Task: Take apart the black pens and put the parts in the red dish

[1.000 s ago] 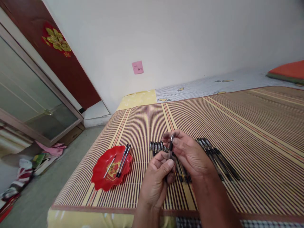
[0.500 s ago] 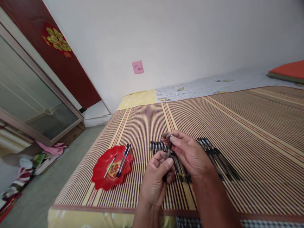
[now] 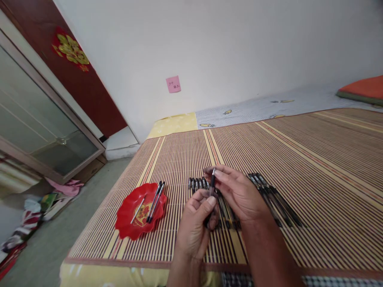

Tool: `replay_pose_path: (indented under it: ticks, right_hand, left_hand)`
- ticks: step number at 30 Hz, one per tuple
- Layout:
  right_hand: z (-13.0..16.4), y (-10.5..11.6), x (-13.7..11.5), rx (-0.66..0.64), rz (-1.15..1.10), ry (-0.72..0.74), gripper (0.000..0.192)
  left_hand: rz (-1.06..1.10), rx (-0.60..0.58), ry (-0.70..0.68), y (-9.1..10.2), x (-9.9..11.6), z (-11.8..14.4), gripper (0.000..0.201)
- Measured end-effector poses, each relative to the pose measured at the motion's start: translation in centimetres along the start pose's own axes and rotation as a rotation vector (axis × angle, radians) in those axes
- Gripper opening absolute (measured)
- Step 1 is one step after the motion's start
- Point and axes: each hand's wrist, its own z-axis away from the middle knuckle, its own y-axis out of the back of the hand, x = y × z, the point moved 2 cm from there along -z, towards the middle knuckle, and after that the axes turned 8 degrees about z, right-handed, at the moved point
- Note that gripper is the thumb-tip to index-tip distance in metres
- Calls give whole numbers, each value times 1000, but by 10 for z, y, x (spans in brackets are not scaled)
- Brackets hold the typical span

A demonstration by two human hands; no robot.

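My left hand (image 3: 197,217) is closed around the lower part of a pen (image 3: 212,181), which stands nearly upright with its black grip and silvery tip on top. At that upper end, my right hand (image 3: 237,189) has its thumb and fingers around the tip; its inner fingers are partly hidden. Below and behind both hands lies a row of black-capped pens (image 3: 196,184), partly covered by the hands. To the right, beside my right forearm, rests another group of black pens (image 3: 275,199).
A red scalloped plate (image 3: 125,221) at the left holds two pens (image 3: 157,201) and a thin white refill-like stick (image 3: 138,210). All of this is on a striped bamboo mat (image 3: 299,167) over a bed. A pink note (image 3: 173,84) is stuck on the wall.
The upper end of the pen has tilted slightly left, and its silvery tip shows more clearly. My left hand has shifted a little left; the right hand has barely moved.
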Motion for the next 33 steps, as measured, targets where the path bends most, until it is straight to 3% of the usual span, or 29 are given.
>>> replay_pose_path:
  ticks: [6,33]
  right_hand:
    - [0,-2,-1,0,-22,0,15]
    - [-3,2,5,21,-26,3,19]
  left_hand:
    - [31,70,-6,-1,2,-1,39]
    - [36,57,-34,5,1,-3,40]
